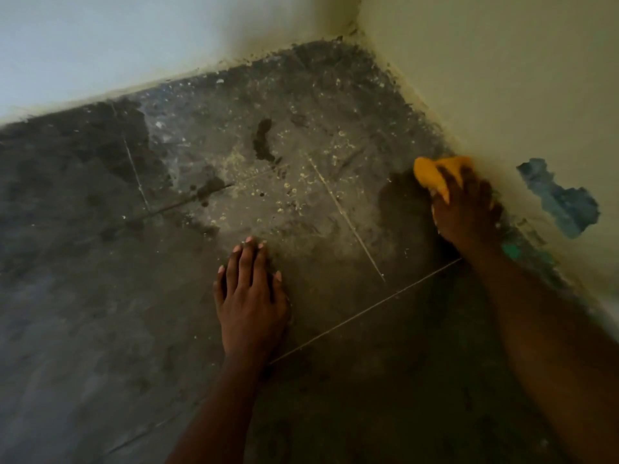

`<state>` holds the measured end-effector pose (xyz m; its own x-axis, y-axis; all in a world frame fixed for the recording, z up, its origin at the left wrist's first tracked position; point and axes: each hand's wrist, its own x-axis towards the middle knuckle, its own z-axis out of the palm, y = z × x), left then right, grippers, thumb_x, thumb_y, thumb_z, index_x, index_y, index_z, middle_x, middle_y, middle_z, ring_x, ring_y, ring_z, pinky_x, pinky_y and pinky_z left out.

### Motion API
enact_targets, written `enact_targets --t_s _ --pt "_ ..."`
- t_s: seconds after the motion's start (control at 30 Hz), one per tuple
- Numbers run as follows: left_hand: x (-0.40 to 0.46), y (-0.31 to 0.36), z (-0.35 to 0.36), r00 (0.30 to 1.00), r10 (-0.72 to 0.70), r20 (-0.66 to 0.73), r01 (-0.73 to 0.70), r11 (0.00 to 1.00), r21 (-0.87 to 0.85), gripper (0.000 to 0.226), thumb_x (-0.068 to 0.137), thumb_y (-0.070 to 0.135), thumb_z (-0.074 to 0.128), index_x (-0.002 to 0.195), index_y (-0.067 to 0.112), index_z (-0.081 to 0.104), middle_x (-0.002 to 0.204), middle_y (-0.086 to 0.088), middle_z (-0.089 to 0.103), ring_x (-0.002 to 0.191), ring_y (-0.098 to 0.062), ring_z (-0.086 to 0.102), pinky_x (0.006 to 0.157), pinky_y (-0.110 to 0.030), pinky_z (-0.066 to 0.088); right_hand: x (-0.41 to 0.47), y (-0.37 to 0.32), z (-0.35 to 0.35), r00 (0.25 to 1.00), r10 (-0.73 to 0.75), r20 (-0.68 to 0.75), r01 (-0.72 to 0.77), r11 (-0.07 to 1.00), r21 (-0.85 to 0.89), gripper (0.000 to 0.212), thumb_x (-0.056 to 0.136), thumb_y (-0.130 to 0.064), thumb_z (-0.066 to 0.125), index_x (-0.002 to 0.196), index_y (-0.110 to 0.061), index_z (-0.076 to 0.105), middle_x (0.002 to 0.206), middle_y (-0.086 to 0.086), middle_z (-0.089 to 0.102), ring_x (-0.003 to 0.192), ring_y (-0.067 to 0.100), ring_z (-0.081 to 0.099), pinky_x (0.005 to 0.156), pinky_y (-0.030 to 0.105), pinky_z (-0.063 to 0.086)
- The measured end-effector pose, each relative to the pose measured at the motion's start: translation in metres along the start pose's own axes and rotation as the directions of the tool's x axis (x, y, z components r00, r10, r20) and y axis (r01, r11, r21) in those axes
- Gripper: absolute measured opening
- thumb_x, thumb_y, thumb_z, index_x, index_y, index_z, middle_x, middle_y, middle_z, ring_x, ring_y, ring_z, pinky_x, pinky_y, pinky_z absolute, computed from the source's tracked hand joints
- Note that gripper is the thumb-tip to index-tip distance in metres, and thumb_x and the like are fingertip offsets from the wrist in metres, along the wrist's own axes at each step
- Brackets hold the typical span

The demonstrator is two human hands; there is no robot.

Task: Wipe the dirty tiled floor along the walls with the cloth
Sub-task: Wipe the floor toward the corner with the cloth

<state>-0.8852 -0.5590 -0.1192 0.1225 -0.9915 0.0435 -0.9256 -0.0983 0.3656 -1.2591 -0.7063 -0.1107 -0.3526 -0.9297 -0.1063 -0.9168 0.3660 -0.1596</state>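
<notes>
The dark tiled floor [234, 202] is dusty, with pale crumbs and dark wet patches running into a room corner. My right hand [465, 209] grips a yellow-orange cloth [432, 172] and presses it on the floor right at the foot of the right wall [502, 95]. My left hand [251, 296] lies flat on the floor with its fingers straight, about a tile's width left of the cloth. Most of the cloth is hidden under my right hand.
The back wall [117, 45] meets the right wall at the corner [351, 35], where grime lines the floor edge. A blue patch of chipped paint [559, 202] marks the right wall just beyond my right hand. Thin grout lines cross the tiles.
</notes>
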Motion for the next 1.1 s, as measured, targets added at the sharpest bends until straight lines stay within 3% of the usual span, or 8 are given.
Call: enact_targets --t_s 0.13,0.37,0.57,0.67,0.77,0.87,1.0,1.1 --pt "0.001 0.0 0.005 1.0 0.007 -0.008 -0.007 1.0 0.002 0.06 0.107 0.043 0.036 0.163 0.02 0.034 0.174 0.0 0.023 0.162 -0.019 0.014 0.13 -0.043 0.009 0.028 -0.013 0.002 0.999 0.039 -0.012 -0.038 0.996 0.083 0.059 0.106 -0.053 0.04 0.161 -0.045 0.021 0.174 0.002 0.011 0.157 0.042 0.008 0.12 0.072 0.011" --pt "0.001 0.004 -0.003 1.0 -0.007 0.003 0.007 1.0 0.002 0.06 0.107 0.043 0.035 0.162 0.019 0.036 0.174 0.001 0.023 0.162 -0.018 0.014 0.13 -0.044 0.01 -0.025 0.02 -0.002 0.982 -0.19 0.012 0.19 0.979 -0.075 0.066 0.096 -0.063 0.026 0.158 -0.04 0.034 0.169 0.003 0.026 0.142 0.05 0.031 0.112 0.07 0.027" --pt "0.001 0.003 0.004 1.0 0.001 0.001 -0.001 1.0 0.007 0.061 0.107 0.044 0.034 0.163 0.02 0.034 0.174 0.0 0.023 0.163 -0.018 0.013 0.13 -0.043 0.008 0.028 -0.018 -0.004 0.995 0.056 -0.078 -0.053 0.998 0.042 0.06 0.102 -0.055 0.042 0.159 -0.042 0.03 0.171 0.003 0.021 0.151 0.048 0.02 0.116 0.073 0.018" --pt "-0.001 0.003 0.002 1.0 -0.004 0.008 0.004 1.0 0.01 0.061 0.107 0.043 0.034 0.163 0.019 0.034 0.174 0.0 0.022 0.162 -0.018 0.013 0.13 -0.045 0.011 -0.013 -0.044 0.004 0.989 -0.15 -0.006 0.15 0.989 0.016 0.071 0.093 -0.061 0.027 0.159 -0.038 0.034 0.171 0.008 0.022 0.149 0.049 0.025 0.119 0.068 0.022" --pt "0.002 0.005 -0.001 1.0 -0.011 0.006 0.011 1.0 0.007 0.061 0.107 0.043 0.036 0.163 0.019 0.035 0.174 0.0 0.023 0.162 -0.018 0.014 0.13 -0.045 0.011 -0.083 -0.039 0.016 0.935 -0.349 0.059 0.351 0.936 -0.023 0.06 0.097 -0.062 0.029 0.157 -0.055 0.024 0.173 -0.005 0.016 0.152 0.038 0.022 0.117 0.064 0.022" --pt "0.001 0.005 0.0 1.0 -0.009 -0.004 0.009 1.0 0.004 0.06 0.107 0.042 0.037 0.162 0.019 0.036 0.174 -0.001 0.025 0.162 -0.019 0.015 0.13 -0.045 0.013 -0.07 -0.016 0.015 0.954 -0.298 0.03 0.3 0.953 -0.049 0.064 0.095 -0.065 0.027 0.157 -0.052 0.022 0.173 0.0 0.018 0.153 0.041 0.025 0.118 0.069 0.024" --pt "0.002 0.001 0.007 1.0 0.006 -0.019 -0.005 1.0 0.018 0.059 0.108 0.041 0.039 0.162 0.02 0.035 0.173 -0.001 0.025 0.162 -0.019 0.015 0.13 -0.047 0.015 -0.008 -0.047 0.01 1.0 0.028 -0.008 -0.027 0.994 0.104 0.059 0.104 -0.055 0.041 0.159 -0.049 0.024 0.174 0.002 0.011 0.157 0.042 0.011 0.123 0.068 0.009" --pt "-0.001 0.002 0.006 1.0 -0.005 -0.012 0.005 1.0 0.018 0.059 0.107 0.041 0.038 0.162 0.02 0.036 0.173 0.0 0.026 0.162 -0.018 0.015 0.13 -0.044 0.011 -0.035 -0.088 0.025 0.999 -0.038 -0.006 0.038 0.995 0.092 0.065 0.097 -0.062 0.029 0.16 -0.049 0.023 0.174 0.004 0.013 0.157 0.044 0.009 0.121 0.071 0.013"
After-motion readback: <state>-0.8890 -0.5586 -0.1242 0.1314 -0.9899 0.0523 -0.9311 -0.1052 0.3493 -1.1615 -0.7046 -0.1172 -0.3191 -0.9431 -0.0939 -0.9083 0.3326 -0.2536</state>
